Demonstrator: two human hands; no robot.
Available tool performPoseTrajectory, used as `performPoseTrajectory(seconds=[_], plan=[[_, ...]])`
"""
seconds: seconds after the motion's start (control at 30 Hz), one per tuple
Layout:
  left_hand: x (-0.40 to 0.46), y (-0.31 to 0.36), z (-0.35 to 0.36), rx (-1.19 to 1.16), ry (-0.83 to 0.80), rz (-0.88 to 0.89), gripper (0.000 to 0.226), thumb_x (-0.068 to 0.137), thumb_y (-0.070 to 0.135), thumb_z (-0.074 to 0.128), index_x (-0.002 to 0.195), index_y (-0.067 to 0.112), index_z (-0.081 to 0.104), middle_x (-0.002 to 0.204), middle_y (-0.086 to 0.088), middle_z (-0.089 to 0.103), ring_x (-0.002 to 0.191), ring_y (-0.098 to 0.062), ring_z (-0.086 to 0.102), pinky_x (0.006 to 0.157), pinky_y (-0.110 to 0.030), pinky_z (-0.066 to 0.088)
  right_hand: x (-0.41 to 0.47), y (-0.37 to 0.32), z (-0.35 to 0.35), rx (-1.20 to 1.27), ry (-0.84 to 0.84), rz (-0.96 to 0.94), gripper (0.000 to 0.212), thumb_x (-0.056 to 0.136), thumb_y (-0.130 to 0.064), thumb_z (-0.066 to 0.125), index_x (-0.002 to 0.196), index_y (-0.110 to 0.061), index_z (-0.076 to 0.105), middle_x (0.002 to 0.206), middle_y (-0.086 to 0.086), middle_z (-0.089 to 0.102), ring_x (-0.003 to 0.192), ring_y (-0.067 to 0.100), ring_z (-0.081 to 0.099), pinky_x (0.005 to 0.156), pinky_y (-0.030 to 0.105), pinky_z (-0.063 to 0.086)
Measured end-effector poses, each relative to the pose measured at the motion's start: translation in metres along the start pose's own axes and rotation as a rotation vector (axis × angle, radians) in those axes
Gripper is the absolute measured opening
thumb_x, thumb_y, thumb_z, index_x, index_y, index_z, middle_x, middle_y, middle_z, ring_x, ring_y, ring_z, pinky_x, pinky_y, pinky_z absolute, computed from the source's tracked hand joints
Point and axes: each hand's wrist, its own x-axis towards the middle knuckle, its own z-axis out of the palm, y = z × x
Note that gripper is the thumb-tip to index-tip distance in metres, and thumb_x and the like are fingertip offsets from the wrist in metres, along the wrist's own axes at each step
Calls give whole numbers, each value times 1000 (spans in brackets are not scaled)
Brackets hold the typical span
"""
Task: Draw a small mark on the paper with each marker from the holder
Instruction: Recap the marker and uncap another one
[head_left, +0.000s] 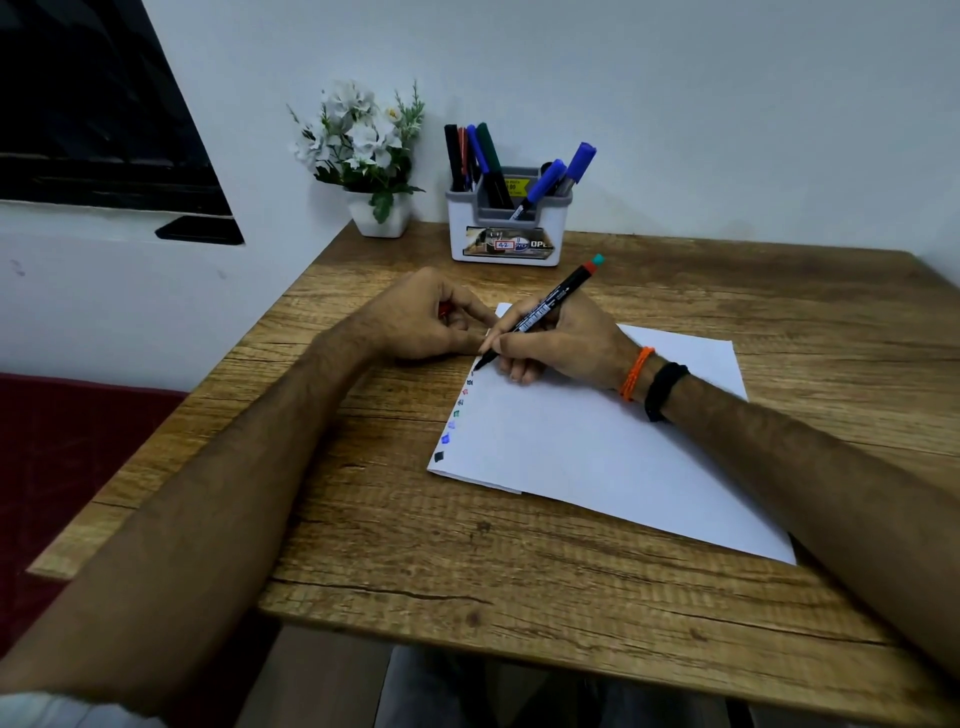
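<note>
Over by the wall a white pot of white flowers (363, 150) stands well beyond the person's knuckles. The left hand (431, 317) rests on the wooden table (395, 530), its fingers curled in and pressed together around something small and red (443, 310), most of it hidden in the fist; its fingertips lie at the paper's near-left edge. Just below those fingertips a column of little coloured marks (453, 421) runs down the left margin of the white paper (582, 447). Past both hands, against the wall, sits the white and grey holder (506, 228) with black, red, green and blue markers standing in it. The right hand (561, 343) lies on the sheet, thumb and forefinger pinching a black marker (545, 312) low on its barrel, the other fingers tucked under. The tip pokes out just beneath the fingertips, at the top of the column of marks, touching the paper as far as I can tell. On that wrist are an orange cord (636, 371) and a black band (665, 384).
</note>
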Motion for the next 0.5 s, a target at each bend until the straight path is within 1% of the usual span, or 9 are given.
performPoseTrajectory(seconds=[0.13,0.23,0.4,0.5], plan=[[0,0,0,5,3,7,25,78,24,79,99,37,72,67,2,63,59,-4,50,69,-24,45,0,-1,0,-8,-4,-7,9,88,1,64,91,5,72,70,12,71,54,12,66,53,20,55],[-1,0,0,16,5,17,25,78,25,79,99,38,72,67,2,62,58,-4,49,68,-23,44,0,0,0,5,7,-5,8,89,1,64,91,3,72,68,9,71,54,12,66,53,19,54],[-1,1,0,18,3,17,26,78,24,78,101,34,73,68,1,62,58,-4,49,67,-22,43,0,0,0,-8,-1,-8,9,89,0,64,92,4,72,69,10,71,54,12,66,53,20,54],[-1,1,0,32,7,15,26,78,24,78,101,36,72,67,2,62,58,-3,49,66,-21,43,0,1,0,-1,9,-4,9,89,1,64,91,3,73,69,11,71,54,12,66,53,19,53]])
